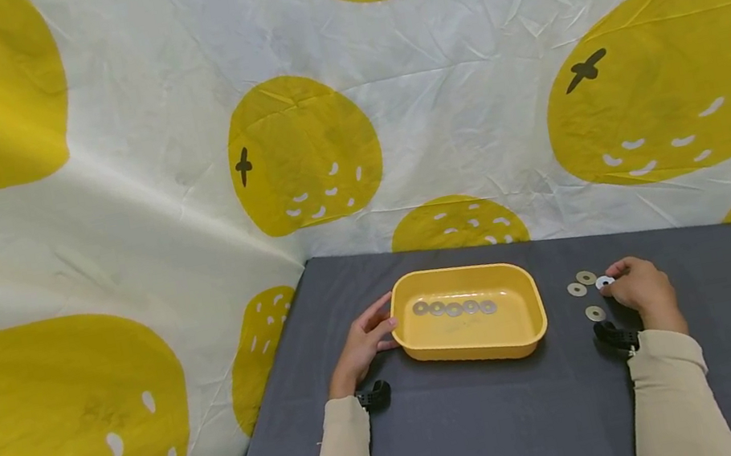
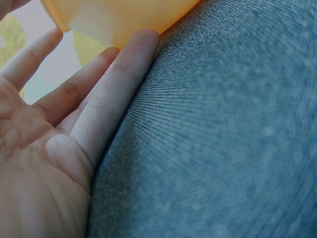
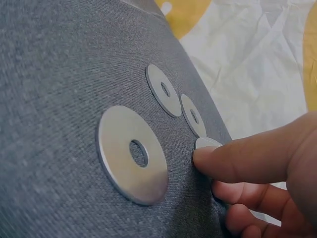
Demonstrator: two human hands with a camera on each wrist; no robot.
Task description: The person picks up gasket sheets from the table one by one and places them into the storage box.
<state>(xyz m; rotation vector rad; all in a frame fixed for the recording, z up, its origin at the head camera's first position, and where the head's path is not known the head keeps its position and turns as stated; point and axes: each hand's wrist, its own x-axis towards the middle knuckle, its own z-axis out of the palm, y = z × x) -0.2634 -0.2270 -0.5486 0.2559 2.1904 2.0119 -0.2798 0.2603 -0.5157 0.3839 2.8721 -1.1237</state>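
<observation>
My left hand (image 1: 360,347) is at the left end of a yellow plastic tray (image 1: 535,312), its extended fingers (image 2: 104,99) touching the side. Inside the tray several metal washers (image 1: 454,310) lie in a row. To the right of the tray, my right hand (image 1: 644,289) pinches a flat metal washer (image 1: 605,282) at its edges, with the thumb (image 3: 237,158) partly covering it in the right wrist view. Three more washers lie on the cloth nearby: two (image 3: 163,90) close together at the back and one (image 3: 132,155) nearer the front.
Dark grey cloth (image 1: 489,426) covers the table. Behind it and on the left hangs a white sheet printed with yellow fruit (image 1: 304,153). A black wrist camera (image 1: 375,396) sits on the left wrist, another (image 1: 615,336) on the right.
</observation>
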